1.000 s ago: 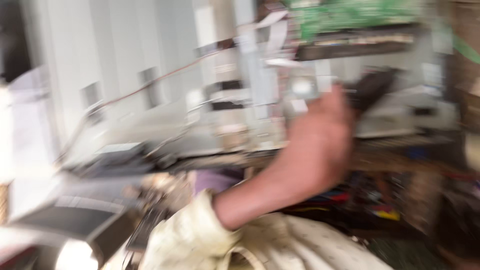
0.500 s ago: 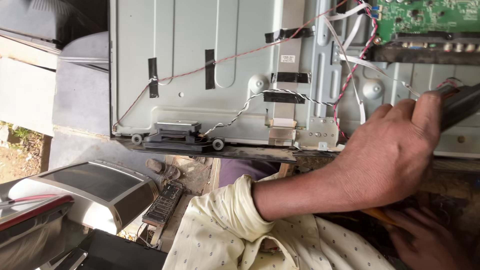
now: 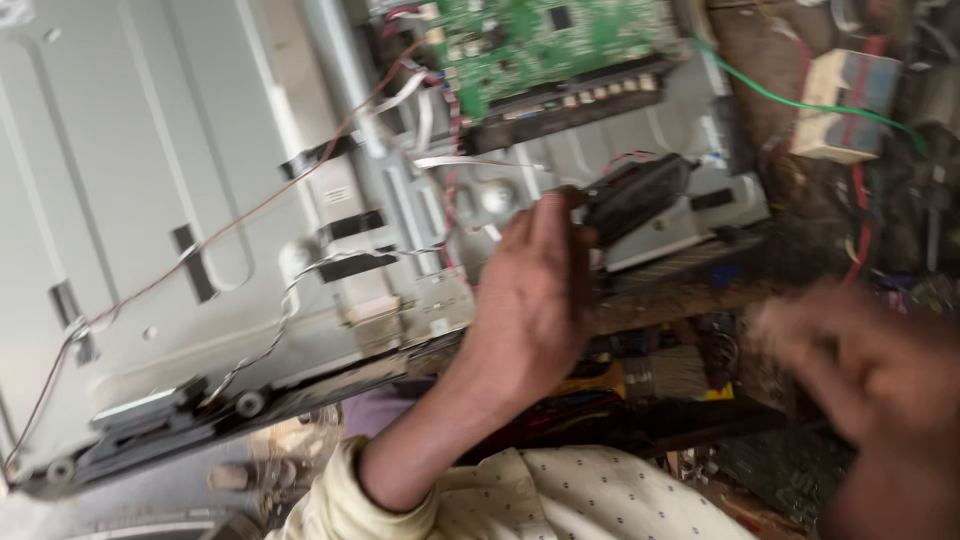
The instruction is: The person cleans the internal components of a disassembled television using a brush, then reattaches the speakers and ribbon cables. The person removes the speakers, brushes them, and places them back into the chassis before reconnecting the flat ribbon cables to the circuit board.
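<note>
The left hand (image 3: 535, 290) was grasping a black oblong plastic part (image 3: 635, 195) lying on the grey metal back panel (image 3: 150, 200), below the green circuit board (image 3: 545, 40). The right hand (image 3: 860, 365) was blurred; I could not tell its grip.

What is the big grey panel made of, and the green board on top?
The grey back panel looks like matte sheet metal: it has pressed ridges and a dull sheen. The green circuit board seems to be rigid laminate with a glossy green coating, dotted with small parts.
</note>
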